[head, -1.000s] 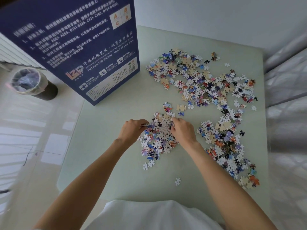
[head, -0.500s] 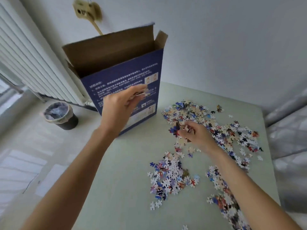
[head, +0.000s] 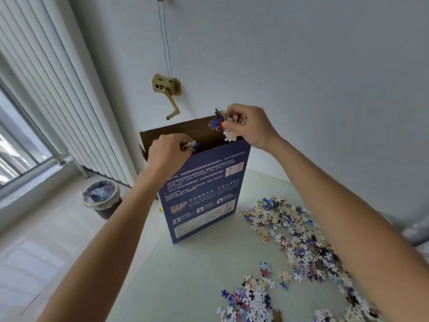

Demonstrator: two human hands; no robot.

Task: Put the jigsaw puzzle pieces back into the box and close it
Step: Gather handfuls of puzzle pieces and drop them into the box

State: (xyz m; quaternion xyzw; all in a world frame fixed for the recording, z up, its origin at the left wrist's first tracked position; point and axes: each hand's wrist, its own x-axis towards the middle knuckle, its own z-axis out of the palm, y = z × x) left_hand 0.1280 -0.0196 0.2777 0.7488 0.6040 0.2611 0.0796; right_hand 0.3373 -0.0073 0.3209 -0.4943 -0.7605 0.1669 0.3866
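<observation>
A tall blue puzzle box (head: 204,189) stands upright on the pale green table (head: 185,275), its brown top flap raised and its mouth open. My left hand (head: 167,154) is at the box's top left edge and grips a small bunch of puzzle pieces (head: 191,145). My right hand (head: 249,126) is above the box's top right corner and pinches a cluster of blue and white pieces (head: 222,125). Several loose pieces (head: 290,231) lie scattered over the table to the right, with another heap (head: 248,300) near the front.
A bin (head: 102,198) lined with a plastic bag stands on the floor left of the table. A white radiator (head: 69,101) runs along the left wall. A brass crank handle (head: 167,89) hangs on the wall above the box.
Both hands have lifted from the table to the box's open top, each carrying pieces. The view has tilted up toward the wall.
</observation>
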